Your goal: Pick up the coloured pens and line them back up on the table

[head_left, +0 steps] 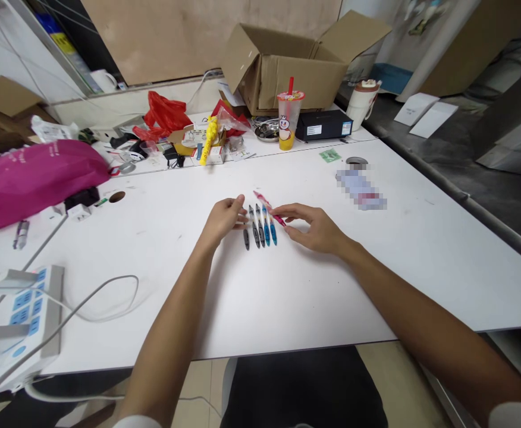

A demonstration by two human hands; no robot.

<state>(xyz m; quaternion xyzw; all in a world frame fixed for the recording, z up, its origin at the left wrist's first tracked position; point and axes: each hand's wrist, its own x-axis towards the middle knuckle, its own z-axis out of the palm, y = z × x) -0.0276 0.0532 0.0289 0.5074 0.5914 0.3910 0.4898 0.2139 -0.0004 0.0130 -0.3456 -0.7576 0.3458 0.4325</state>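
Observation:
Three black pens [255,235] and two blue pens [267,232] lie side by side in a row on the white table [260,291]. My left hand [225,221] is beside the leftmost black pen [246,239], its thumb raised and fingers apart, covering that pen's far end. At the row's right end, my right hand [311,229] has its thumb and fingers around the near part of a pink pen [263,201]. That pen slants across the far tips of the blue pens. Whether it touches them, I cannot tell.
Behind the pens stand a drink cup with a red straw [291,119], a black box [323,126] and an open cardboard box [296,77]. A power strip [41,315] with a looping cable lies left, near a magenta bag [41,178]. A tape roll [357,161] lies back right.

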